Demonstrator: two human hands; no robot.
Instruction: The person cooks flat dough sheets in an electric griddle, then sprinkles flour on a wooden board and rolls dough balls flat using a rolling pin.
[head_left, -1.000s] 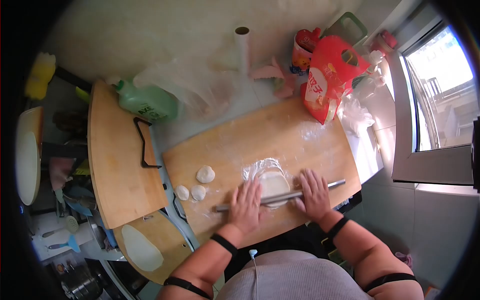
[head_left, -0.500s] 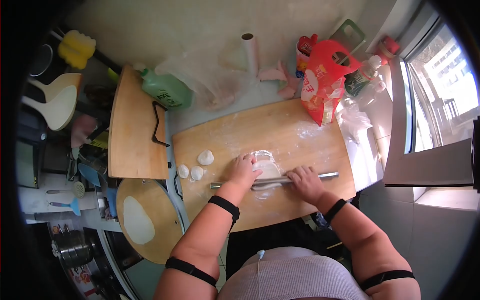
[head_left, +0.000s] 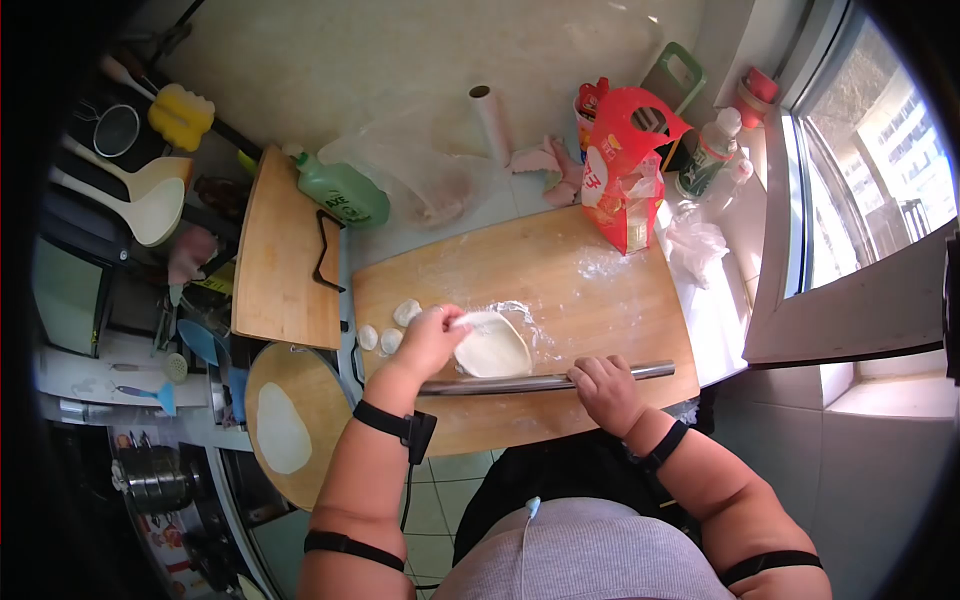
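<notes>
A flattened sheet of dough [head_left: 495, 348] lies on the floured wooden board [head_left: 630, 320], its left edge slightly lifted. My left hand [head_left: 432, 343] pinches that edge between thumb and fingers. Just in front of the dough, a metal rolling pin [head_left: 500, 385] stretches across the board. My right hand [head_left: 604, 388] is wrapped over the pin near its right end. Left of my left hand sit three small dough balls, one of them a round dough ball [head_left: 368, 337] at the far left.
A round board [head_left: 335, 400] with a rolled dough sheet [head_left: 284, 430] is at lower left. Behind the main board stand a green bottle [head_left: 345, 193], a paper roll [head_left: 490, 125] and a red flour bag [head_left: 622, 190]. An open window [head_left: 850, 200] is at right.
My left hand moved left and now pulls at the dough's edge. The dough lies behind the pin instead of partly under it. The pin and my right hand came nearer my body.
</notes>
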